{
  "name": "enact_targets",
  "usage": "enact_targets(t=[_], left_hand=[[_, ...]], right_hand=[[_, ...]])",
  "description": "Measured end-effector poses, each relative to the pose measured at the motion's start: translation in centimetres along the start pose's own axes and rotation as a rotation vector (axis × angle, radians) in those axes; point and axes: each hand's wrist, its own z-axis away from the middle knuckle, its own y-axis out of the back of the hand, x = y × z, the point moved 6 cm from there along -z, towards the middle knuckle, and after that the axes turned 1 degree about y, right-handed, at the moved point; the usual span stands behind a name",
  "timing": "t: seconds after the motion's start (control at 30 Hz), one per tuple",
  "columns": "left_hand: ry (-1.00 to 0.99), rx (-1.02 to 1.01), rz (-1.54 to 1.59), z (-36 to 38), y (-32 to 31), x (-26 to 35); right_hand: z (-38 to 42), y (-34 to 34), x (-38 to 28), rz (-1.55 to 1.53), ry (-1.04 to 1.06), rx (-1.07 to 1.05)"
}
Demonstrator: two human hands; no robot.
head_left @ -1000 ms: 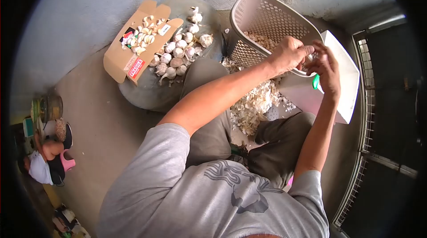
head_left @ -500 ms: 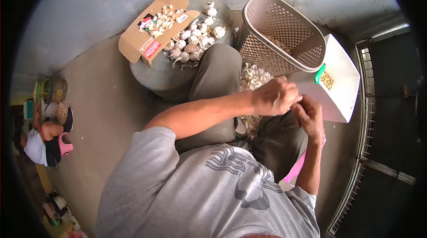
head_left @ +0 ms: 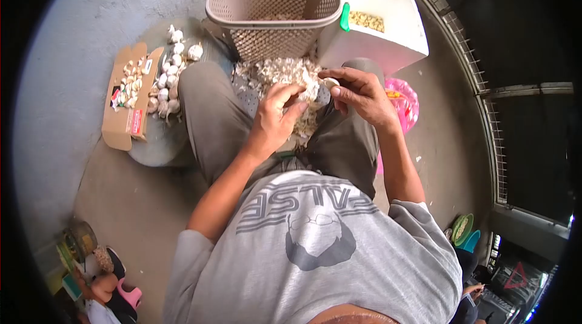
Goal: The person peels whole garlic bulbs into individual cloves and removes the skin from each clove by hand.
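Note:
My left hand (head_left: 274, 116) is raised above my lap, its thumb and fingers apart with nothing visible between them. Pinched in the fingertips of my right hand (head_left: 367, 98) is a pale garlic clove (head_left: 329, 82). Below both hands, a heap of papery garlic skins (head_left: 285, 72) lies between my knees. Whole garlic bulbs (head_left: 173, 75) sit on a round grey surface (head_left: 151, 149) to the left. Beside them, an opened cardboard box (head_left: 113, 123) bears loose cloves (head_left: 130, 86).
A perforated basket (head_left: 273, 42) stands ahead, next to a white box (head_left: 400, 18) with peeled cloves (head_left: 367, 21) and a green handle (head_left: 345, 16). A pink bag (head_left: 405, 103) is right of my knee. Other people (head_left: 106, 287) are at the lower left and lower right edges.
My hands, close together before, are now apart, with the clove showing in the right one. The view has turned, so the basket and white box appear further left.

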Motion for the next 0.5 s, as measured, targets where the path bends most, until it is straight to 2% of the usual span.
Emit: enact_targets(t=[0.17,0.27,0.37,0.4,0.5], left_hand=[[0.003,0.023,0.151,0.4,0.4,1.1],[-0.013,0.030,0.206,0.8,0.4,0.3],[0.221,0.009,0.248,1.6,0.5,-0.7],[0.253,0.031,0.170,1.8,0.6,-1.4],[0.154,0.126,0.138,1.9,0.3,-3.3]], right_hand=[[0.5,-3.9,2.1,-0.215,-0.024,-0.029],[0.4,-4.6,3.3,-0.235,-0.043,-0.030],[0.7,-5.2,4.3,-0.284,-0.037,-0.001],[0.7,-5.5,4.8,-0.301,-0.024,0.023],[0.8,-6.7,5.3,-0.307,0.063,0.043]])
